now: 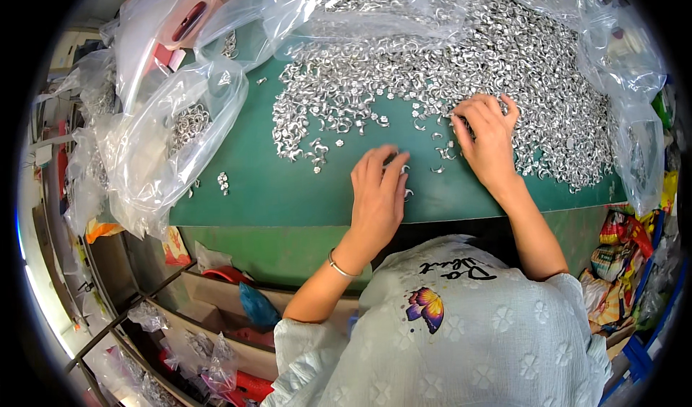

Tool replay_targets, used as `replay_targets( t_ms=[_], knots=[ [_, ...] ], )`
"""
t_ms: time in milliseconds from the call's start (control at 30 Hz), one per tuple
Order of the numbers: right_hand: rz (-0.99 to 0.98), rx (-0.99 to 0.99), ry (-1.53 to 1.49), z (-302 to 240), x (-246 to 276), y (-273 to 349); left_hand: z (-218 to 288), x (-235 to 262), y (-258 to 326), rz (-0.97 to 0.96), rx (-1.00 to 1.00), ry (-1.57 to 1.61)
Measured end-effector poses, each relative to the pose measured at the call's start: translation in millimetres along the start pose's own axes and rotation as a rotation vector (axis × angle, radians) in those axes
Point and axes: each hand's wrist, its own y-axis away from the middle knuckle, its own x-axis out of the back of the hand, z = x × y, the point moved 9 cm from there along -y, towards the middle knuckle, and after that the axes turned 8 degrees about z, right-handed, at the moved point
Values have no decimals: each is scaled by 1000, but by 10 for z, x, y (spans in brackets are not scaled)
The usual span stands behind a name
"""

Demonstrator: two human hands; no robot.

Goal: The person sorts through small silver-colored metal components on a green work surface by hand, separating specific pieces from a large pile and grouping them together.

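Note:
A large heap of small, shiny silver metal pieces (pixel 533 68), many of them curved, covers much of the green tabletop (pixel 288 191). Over the heap's near edge, my right hand (pixel 487 139) rests with fingers apart and bent, its fingertips among the pieces. My left hand (pixel 378 194) is just above the tabletop, left of the right one. Motion smears its fingertips, so whether they grip anything is unclear. A loose metal piece (pixel 409 192) lies beside its fingers, and a few more lie between the two hands.
Clear plastic bags (pixel 173 137) with more metal pieces stand at the left, and plastic sheeting (pixel 375 21) borders the heap's far side. A small cluster of pieces (pixel 223 184) sits at front left. Below left are open drawers (pixel 209 292); colourful packets (pixel 613 263) lie at right.

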Motion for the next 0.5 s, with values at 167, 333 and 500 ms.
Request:
replay_targets(
  t_ms=[167, 333, 500],
  knots=[
    [-23, -28, 3, 137, 37, -38, -43, -17, -9, -18, 11, -29],
    [-141, -28, 15, 88, 103, -83, -54, -12, 62, -14, 14, 49],
    [-263, 101, -141, -517, -155, 198, -98, -16, 70, -5, 47, 198]
  ],
)
